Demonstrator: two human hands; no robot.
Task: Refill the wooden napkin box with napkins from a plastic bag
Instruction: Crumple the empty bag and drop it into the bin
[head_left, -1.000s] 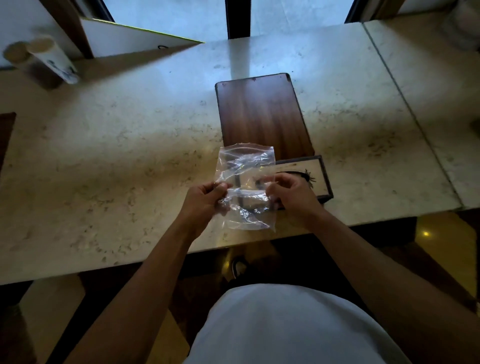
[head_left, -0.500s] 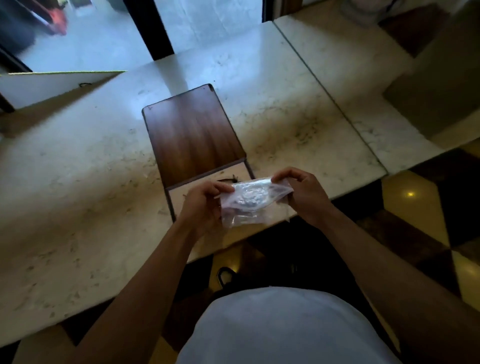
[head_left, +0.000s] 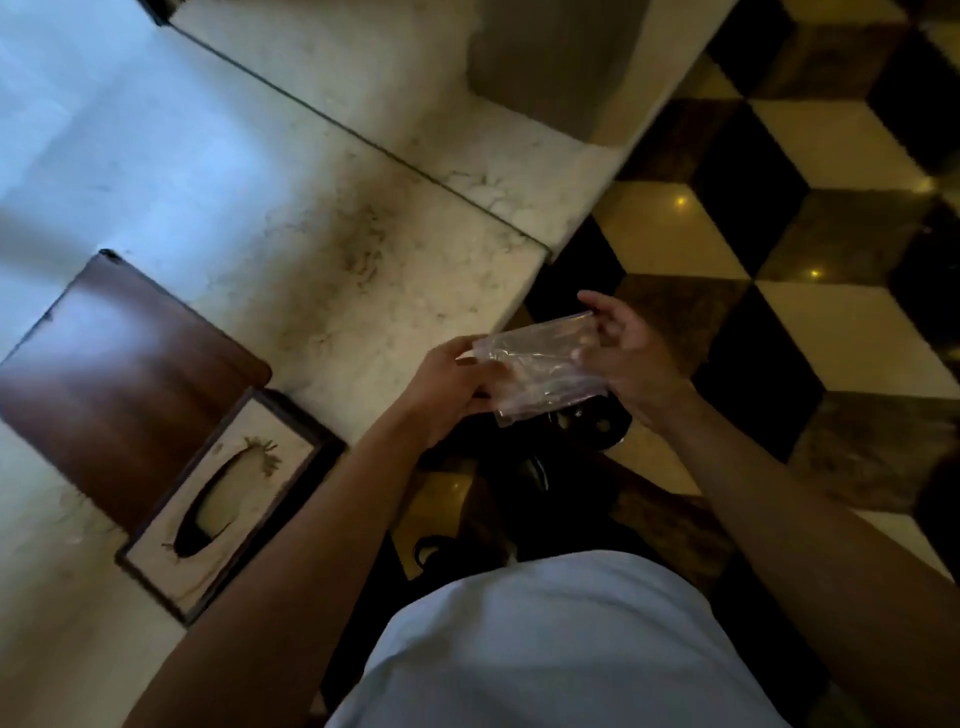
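A clear plastic bag, crumpled and see-through, hangs between both hands just past the table's front edge, over the floor. My left hand pinches its left end. Against the bag's right end sits my right hand, fingers partly spread. The wooden napkin box lies on the marble table at the lower left; its dark lid side faces up and its pale front panel with an oval slot points toward me. No napkins show in the bag.
The marble table runs to the upper right, with a seam across it and a corner at centre. A chequered dark-and-cream floor fills the right. Dark shoes show below the bag.
The view has swung right and tilted, so the box now sits at the lower left. Both hands have carried the bag off the table edge, out over the floor.
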